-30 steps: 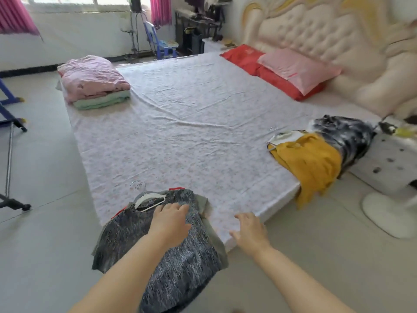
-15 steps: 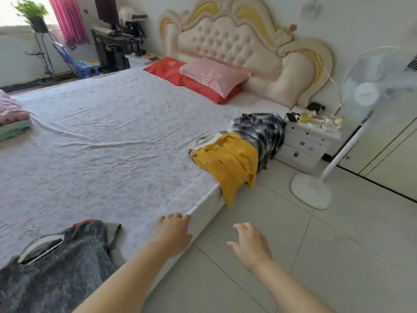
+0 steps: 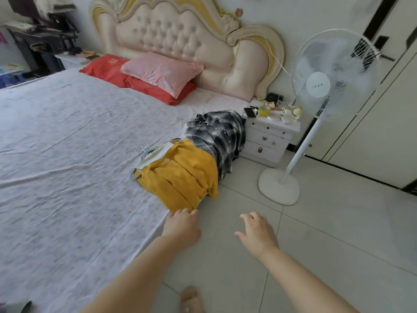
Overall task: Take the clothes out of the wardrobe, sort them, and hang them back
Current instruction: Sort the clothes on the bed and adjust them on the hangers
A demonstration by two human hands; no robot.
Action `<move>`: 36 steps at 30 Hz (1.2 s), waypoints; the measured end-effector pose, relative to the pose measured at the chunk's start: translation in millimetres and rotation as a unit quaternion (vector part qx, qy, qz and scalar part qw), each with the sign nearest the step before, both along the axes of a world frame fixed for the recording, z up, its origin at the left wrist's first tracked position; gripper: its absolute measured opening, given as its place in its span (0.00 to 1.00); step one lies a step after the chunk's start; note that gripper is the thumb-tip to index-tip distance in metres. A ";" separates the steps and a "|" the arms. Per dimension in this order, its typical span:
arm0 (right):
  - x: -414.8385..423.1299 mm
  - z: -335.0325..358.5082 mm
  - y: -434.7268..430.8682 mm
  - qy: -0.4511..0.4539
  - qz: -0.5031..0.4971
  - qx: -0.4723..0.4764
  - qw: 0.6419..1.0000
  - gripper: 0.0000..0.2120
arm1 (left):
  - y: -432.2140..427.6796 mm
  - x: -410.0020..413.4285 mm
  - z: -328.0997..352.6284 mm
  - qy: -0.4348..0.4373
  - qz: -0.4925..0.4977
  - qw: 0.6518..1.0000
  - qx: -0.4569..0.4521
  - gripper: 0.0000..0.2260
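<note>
Your left hand (image 3: 181, 229) reaches forward with fingers loosely spread and holds nothing; its fingertips (image 3: 191, 211) meet the lower hem of the mustard-yellow ribbed button-front garment (image 3: 180, 175). Your right hand (image 3: 257, 231) hangs over the floor, palm down, fingers splayed and empty.

The yellow garment is a soft knit with vertical ribs and pale round buttons. It lies across the near edge of the bed (image 3: 67, 154) with its hem drooping over the side. A light wire-hooked hanger (image 3: 147, 152) shows at its collar. Just behind it, touching it, lies the black-and-white plaid woven shirt (image 3: 216, 132), crumpled and spilling over the same edge toward the white three-drawer nightstand (image 3: 268, 141).

The bed carries a pale, faintly printed sheet, wrinkled in long creases. At its head stand a cream button-tufted padded headboard with gold scrolled trim (image 3: 180, 37), a flat red pillow (image 3: 140, 82) and a pink pillow (image 3: 162, 71) resting on top of it. The floor is glossy pale tile (image 3: 338, 233). A white pedestal fan with a round wire cage (image 3: 331, 75) stands beside the nightstand, before cream wardrobe doors (image 3: 383, 120).
</note>
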State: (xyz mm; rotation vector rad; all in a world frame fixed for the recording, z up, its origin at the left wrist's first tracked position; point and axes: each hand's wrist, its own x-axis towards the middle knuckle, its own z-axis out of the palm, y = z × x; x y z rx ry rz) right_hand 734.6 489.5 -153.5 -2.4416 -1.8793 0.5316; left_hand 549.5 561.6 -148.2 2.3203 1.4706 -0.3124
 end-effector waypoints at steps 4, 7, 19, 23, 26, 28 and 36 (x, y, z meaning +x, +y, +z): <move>48.6 -3.0 70.5 -0.014 -0.026 -0.015 0.999 0.24 | 80.5 54.7 -10.3 -0.022 -0.006 1.000 -0.009 0.21; 80.7 2.6 121.9 -0.019 -0.040 -0.016 0.999 0.24 | 131.8 90.6 -6.5 -0.018 -0.038 0.999 -0.008 0.22; 213.2 -7.6 331.1 0.004 -0.009 -0.024 1.000 0.23 | 325.6 217.8 -9.7 0.009 -0.010 1.000 0.006 0.22; 264.3 -10.2 404.2 0.009 0.032 -0.038 0.999 0.23 | 387.4 259.7 -8.9 0.020 0.031 0.999 -0.009 0.22; 293.3 -8.5 457.5 0.005 0.068 -0.051 0.996 0.23 | 428.0 283.3 -4.5 0.018 0.057 0.998 -0.011 0.22; 305.6 -8.4 493.0 0.012 0.078 -0.055 0.995 0.22 | 453.3 294.5 -3.3 0.016 0.079 0.997 -0.018 0.22; 320.3 -29.2 639.1 -0.002 0.141 -0.075 0.987 0.22 | 572.8 309.7 -33.0 0.016 0.126 0.991 -0.052 0.22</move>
